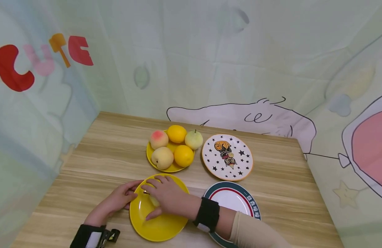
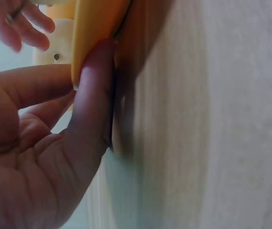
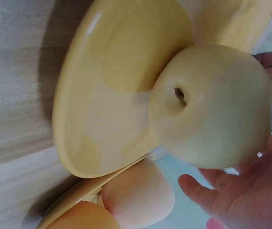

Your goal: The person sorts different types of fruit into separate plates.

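A printed backdrop [image 1: 191, 62] stands behind the wooden counter [image 1: 302, 193]. On the counter, the front yellow plate [image 1: 166, 230] lies beside a teal-rimmed plate [image 1: 231, 196], which the right forearm partly hides. Behind these are a star plate [image 1: 214, 162] and the back yellow plate [image 1: 154, 162]. Of the hands, the left hand [image 1: 122, 197] pinches the rim of the front yellow plate; the right hand [image 1: 170, 195] is spread over a pear [image 3: 212, 105] at that plate, though I cannot tell whether it grips. The back yellow plate carries two peaches [image 1: 162, 157], two yellow fruits [image 1: 183, 155] and a greenish pear [image 1: 194, 139].
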{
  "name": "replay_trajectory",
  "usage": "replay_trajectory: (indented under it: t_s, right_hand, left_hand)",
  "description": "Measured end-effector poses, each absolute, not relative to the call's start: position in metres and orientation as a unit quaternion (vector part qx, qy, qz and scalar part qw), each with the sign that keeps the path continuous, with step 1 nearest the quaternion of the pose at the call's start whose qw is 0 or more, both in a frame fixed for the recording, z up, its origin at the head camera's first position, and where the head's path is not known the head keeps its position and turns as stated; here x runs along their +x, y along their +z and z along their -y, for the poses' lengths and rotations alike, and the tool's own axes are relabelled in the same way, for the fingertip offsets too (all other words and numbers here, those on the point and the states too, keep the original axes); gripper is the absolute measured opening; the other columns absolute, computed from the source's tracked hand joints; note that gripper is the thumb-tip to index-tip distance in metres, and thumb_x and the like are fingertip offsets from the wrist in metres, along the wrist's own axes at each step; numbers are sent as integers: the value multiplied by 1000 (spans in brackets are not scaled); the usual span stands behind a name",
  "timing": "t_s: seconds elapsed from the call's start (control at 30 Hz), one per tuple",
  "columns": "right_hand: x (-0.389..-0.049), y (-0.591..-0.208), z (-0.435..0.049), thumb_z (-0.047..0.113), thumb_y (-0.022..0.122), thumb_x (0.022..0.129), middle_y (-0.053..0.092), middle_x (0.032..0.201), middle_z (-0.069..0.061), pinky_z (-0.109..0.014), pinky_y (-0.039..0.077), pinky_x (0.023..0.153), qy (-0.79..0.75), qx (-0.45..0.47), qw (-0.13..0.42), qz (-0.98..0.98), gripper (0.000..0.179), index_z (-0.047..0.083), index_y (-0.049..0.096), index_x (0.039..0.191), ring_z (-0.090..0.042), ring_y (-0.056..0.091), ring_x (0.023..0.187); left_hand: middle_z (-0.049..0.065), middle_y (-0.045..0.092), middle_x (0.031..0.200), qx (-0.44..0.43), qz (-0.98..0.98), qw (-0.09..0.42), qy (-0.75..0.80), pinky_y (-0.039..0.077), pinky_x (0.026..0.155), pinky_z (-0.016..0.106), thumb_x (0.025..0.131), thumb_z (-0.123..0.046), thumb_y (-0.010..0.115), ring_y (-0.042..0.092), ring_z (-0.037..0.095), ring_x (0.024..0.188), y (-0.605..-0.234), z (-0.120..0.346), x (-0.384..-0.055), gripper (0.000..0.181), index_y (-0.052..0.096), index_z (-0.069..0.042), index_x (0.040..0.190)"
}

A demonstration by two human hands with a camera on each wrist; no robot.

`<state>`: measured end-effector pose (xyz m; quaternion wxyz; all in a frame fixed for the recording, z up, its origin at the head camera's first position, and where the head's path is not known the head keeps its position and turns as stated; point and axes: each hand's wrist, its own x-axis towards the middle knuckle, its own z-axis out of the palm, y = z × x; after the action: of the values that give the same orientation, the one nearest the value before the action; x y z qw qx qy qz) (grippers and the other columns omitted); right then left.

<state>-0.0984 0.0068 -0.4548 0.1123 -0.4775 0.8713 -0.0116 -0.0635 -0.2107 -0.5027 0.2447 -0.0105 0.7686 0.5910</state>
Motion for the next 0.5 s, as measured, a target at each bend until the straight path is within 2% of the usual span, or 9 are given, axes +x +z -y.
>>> replay_trajectory:
  t_s: [0.1,0.3,0.37,0.5]
  right_hand:
    - [-100,-452,-10,81,39,75,34,150,4,-50,28,111,-40,-482,104,-869,90,29,28,148,-26,31,138]
    - [-106,-450,-15,68,21,91,20,157,4,-54,15,115,-90,-488,98,-862,71,30,20,151,-26,11,146]
    - [-107,-451,-17,64,18,94,11,159,5,-54,12,115,-104,-490,91,-861,66,32,16,152,-25,3,147]
    - [-108,-450,-20,63,18,95,-2,159,7,-56,11,115,-116,-488,56,-863,64,32,17,151,-26,-3,147]
  left_hand:
    - [20,52,115,-19,-774,242,585,57,63,38,94,-2,49,61,19,84,-503,211,-63,49,38,-1,142]
    - [21,54,115,-24,-779,239,579,57,63,38,94,-3,50,60,20,82,-503,210,-63,50,36,2,142]
    - [21,55,114,-18,-776,240,583,57,63,37,95,-4,50,61,20,83,-504,210,-63,51,35,3,143]
    - [21,57,113,3,-760,248,600,58,64,38,96,-4,48,63,20,85,-504,212,-64,51,33,4,143]
